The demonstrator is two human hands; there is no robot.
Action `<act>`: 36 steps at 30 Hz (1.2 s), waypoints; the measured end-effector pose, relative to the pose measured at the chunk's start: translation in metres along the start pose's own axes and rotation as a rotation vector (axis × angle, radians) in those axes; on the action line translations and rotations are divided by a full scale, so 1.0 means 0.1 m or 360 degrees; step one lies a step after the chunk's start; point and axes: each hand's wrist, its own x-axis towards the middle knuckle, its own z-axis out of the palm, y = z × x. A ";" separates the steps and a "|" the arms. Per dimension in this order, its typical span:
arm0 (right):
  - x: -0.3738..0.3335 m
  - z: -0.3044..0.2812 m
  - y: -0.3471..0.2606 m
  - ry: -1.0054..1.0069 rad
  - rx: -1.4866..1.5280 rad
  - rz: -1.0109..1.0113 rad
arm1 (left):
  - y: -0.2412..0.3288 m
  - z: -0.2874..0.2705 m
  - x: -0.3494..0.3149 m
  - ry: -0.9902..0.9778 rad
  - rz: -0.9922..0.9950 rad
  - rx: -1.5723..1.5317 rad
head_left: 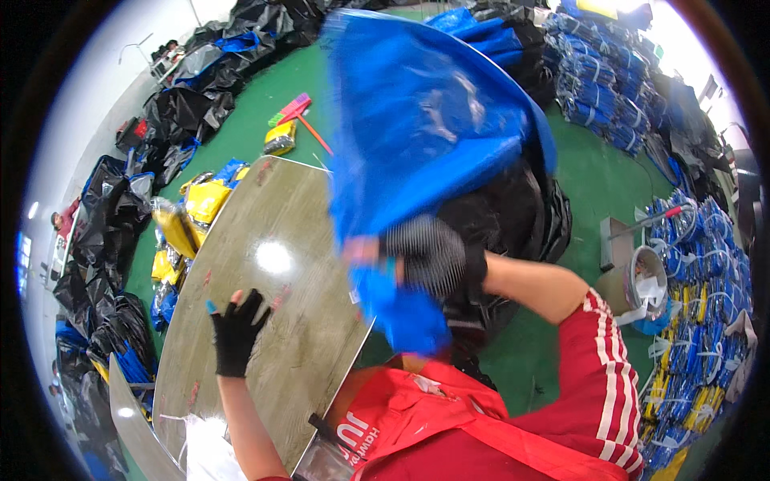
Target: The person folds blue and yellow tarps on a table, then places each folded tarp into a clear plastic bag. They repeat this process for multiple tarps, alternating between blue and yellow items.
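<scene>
My right hand [433, 256], in a black fingerless glove, grips a large blue plastic tarp [417, 104]. It is blurred by motion. The tarp billows up and away from me past the table's right side, and a bunched blue end hangs below the hand. Black sheeting [513, 208] lies beneath and beside the tarp. My left hand [239, 330], also in a black fingerless glove, is over the wood-look table [265, 208] with its fingers spread and nothing in them. Something blue shows at one fingertip.
Yellow and blue packages [204, 200] lie along the table's left edge. A broom [293, 111] rests on the green floor. At right stand a metal bucket [642, 284] and tied blue bundles [706, 272]. Dark sheeting heaps [112, 216] line the left wall. White material [210, 449] lies nearby.
</scene>
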 end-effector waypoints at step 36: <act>-0.08 -1.05 2.58 0.0701 -0.0767 0.1130 | -1.50 0.26 -4.70 0.1724 -0.0561 -0.0665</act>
